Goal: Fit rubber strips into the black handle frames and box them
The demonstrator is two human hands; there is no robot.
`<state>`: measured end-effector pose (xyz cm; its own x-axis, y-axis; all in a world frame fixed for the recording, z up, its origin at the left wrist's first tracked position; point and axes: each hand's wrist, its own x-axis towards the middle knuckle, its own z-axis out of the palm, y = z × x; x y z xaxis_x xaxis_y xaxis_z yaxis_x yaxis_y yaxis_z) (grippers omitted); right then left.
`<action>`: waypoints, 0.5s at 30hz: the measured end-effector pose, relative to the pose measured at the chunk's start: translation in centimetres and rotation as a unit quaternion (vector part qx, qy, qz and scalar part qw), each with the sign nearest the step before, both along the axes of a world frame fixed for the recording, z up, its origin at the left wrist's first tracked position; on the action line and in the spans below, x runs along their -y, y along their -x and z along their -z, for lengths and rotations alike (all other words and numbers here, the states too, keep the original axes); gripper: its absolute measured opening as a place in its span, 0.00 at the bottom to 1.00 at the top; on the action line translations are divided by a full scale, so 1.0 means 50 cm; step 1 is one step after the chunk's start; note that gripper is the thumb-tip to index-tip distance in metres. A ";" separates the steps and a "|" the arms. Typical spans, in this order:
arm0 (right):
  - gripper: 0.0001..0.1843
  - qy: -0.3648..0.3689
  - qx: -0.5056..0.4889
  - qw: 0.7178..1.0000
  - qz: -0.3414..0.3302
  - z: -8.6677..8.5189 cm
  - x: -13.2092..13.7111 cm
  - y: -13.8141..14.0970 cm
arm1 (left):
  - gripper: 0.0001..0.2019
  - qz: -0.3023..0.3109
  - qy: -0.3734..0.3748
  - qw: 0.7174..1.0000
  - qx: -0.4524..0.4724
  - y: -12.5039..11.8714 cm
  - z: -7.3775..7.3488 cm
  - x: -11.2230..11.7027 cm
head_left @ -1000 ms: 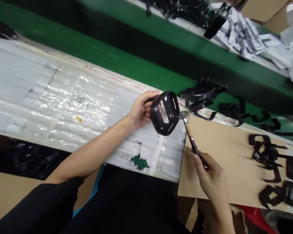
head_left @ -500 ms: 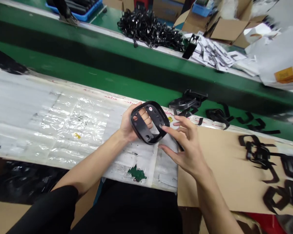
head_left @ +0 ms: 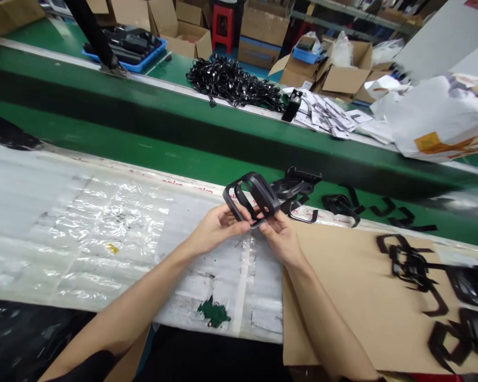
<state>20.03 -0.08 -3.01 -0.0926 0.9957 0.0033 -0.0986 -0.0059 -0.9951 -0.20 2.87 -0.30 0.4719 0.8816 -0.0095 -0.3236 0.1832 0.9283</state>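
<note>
A black plastic frame with rounded corners and large openings (head_left: 263, 194) is held up over the bench, tilted so its side wall shows. My left hand (head_left: 223, 225) grips its lower left edge with thumb and fingers. On the lower right, my right hand (head_left: 281, 233) closes on the same frame, thumb near the bottom edge. Just behind it, more black plastic parts (head_left: 300, 183) lie at the bench's back edge, partly covered by the frame. Some fingertips are hidden by the frame.
A cardboard sheet (head_left: 334, 297) at right bears several black brackets (head_left: 412, 265). Beyond the plastic-covered bench (head_left: 95, 254) runs a green conveyor (head_left: 155, 143) with a raised ledge. On that ledge lie a heap of black cables (head_left: 235, 82), white papers (head_left: 326, 114) and a blue tray (head_left: 143, 63).
The frame has been turned from facing me to a tilted side view. My right hand, formerly open beside it with a fingertip near its inside, now grips it. The camera view has tipped upward.
</note>
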 end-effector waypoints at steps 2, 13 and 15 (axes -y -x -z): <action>0.23 0.005 -0.001 1.000 -0.002 -0.003 0.003 -0.001 | 0.16 0.006 0.000 1.000 -0.010 0.001 0.000 0.000; 0.13 -0.096 0.121 0.988 0.017 -0.001 0.017 0.000 | 0.15 0.032 0.010 0.999 0.021 0.006 0.016 -0.005; 0.06 -0.171 0.174 0.967 0.069 0.001 0.017 -0.002 | 0.17 0.012 0.022 1.000 -0.005 0.002 0.020 -0.007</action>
<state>20.12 -0.95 -3.04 -0.0140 0.9452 0.3263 0.2656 0.3181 -0.9101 -0.28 3.19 -1.30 0.4932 0.8682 -0.0537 -0.3088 0.2325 0.9223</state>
